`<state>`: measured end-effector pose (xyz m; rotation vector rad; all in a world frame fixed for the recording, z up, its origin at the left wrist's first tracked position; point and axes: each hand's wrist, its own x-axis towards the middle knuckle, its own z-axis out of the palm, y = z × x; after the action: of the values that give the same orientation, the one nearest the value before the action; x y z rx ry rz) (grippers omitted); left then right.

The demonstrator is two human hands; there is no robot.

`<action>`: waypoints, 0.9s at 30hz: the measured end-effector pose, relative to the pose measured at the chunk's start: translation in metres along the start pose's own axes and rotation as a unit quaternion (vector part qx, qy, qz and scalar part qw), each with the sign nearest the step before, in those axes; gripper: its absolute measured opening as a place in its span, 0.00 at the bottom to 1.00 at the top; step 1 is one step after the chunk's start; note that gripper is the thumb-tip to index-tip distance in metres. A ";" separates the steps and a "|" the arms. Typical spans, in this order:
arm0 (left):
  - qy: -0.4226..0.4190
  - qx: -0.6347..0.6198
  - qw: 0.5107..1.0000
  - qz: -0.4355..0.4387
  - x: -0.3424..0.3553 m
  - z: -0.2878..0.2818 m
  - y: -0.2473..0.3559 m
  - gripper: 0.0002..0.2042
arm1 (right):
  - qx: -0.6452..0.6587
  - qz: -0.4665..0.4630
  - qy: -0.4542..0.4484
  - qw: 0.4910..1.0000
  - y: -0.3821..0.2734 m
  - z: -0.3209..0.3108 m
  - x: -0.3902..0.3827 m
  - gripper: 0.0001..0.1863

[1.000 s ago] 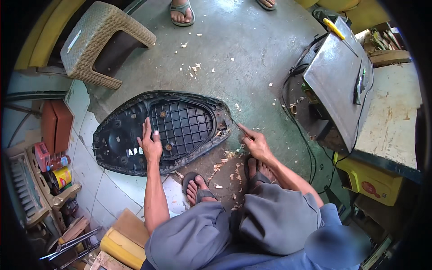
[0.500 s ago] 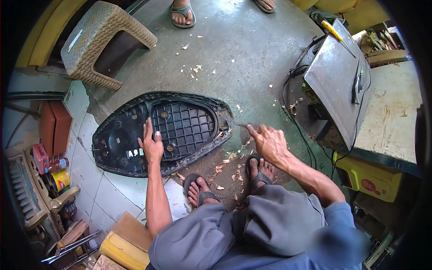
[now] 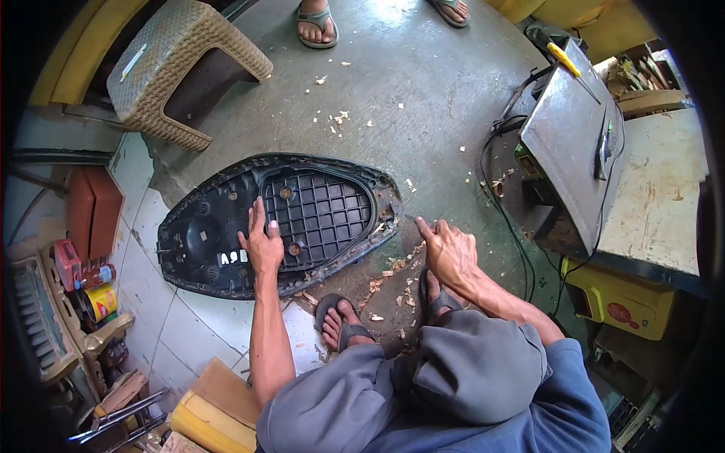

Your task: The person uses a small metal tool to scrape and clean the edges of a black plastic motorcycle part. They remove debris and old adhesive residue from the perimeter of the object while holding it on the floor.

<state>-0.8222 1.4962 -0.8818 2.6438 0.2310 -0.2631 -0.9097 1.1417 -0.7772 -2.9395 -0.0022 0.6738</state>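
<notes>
A black motorcycle seat lies upside down on the floor, its ribbed plastic base facing up. My left hand rests flat on that base, fingers spread, holding nothing. My right hand hovers just right of the seat's pointed end, index finger stretched toward the torn rim. A thin metal tip seems to stick out past the fingertip, so the hand looks closed on a slim tool. Wood-coloured scraps litter the floor between the seat and my sandalled feet.
A woven stool stands at the back left. Another person's sandalled feet are at the top. A grey metal case with a yellow screwdriver and cables sits to the right. Cans and tools crowd the left.
My right hand drew back from the seat rim with fingers spread, then returned with the index finger pointing at the rim. The left hand and the seat stayed put.
</notes>
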 end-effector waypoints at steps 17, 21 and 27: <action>-0.013 0.008 1.000 -0.019 0.002 -0.005 0.006 0.33 | -0.010 0.037 -0.026 0.999 0.002 0.003 -0.007 0.27; -0.010 -0.001 1.000 -0.016 0.001 -0.007 0.008 0.33 | 0.011 0.000 0.045 0.999 0.000 0.006 0.000 0.26; -0.006 -0.008 1.000 -0.016 0.001 -0.006 0.008 0.33 | 0.006 0.022 0.035 0.999 0.002 0.004 -0.001 0.27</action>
<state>-0.8190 1.4923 -0.8735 2.6234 0.2695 -0.2861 -0.9127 1.1402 -0.7802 -2.9580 0.0744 0.5739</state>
